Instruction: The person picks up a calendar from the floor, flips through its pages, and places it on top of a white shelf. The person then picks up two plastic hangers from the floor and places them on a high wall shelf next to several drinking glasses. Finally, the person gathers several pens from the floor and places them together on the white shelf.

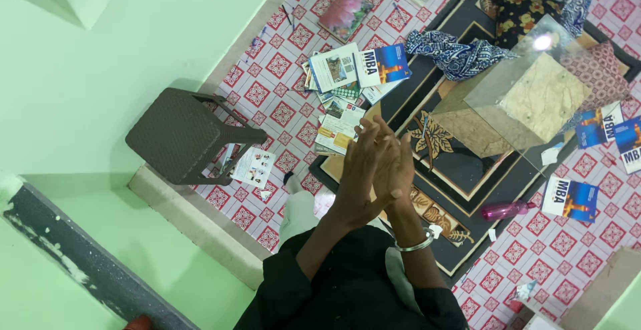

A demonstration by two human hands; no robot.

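My left hand (358, 170) and my right hand (398, 168) are pressed palm to palm in the middle of the view, fingers straight. Neither hand holds anything. A silver bangle (415, 244) circles my right wrist, and black sleeves cover my upper arms. Directly below the hands lie a pile of brochures and booklets (340, 130) and the edge of a dark rug with a leaf pattern (434, 140).
A brown plastic stool (180, 136) stands by the green wall (100, 70). A glass-topped table with a stone-look base (534, 96) stands on the rug, with blue patterned cloth (454, 53) and cushions beside it. Blue booklets (569, 198) and a pink bottle (507, 210) lie on the red-and-white patterned floor.
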